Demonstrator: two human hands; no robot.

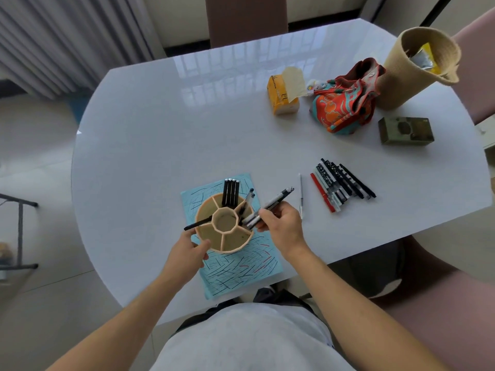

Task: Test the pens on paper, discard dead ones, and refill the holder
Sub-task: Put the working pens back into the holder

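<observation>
A round beige pen holder (235, 243) with several compartments stands on a light blue paper (241, 269) covered in pen strokes. My left hand (187, 253) grips the holder's near left wall. My right hand (281, 223) pinches a bunch of black-and-white pens (270, 204), their lower ends over the holder's right compartment. Several black pens (231, 192) stand in the far compartment, one black pen (198, 224) leans out to the left, and another pen (247, 199) sits at the far right. A row of loose pens (342, 183), one red, lies on the table to the right.
A single thin refill or pen (301, 194) lies between the holder and the loose row. At the back right are an orange tissue pack (281, 95), a patterned red cloth bag (345, 103), a woven basket (417, 68) and a green box (405, 129). The white table (174, 129) ends near my body.
</observation>
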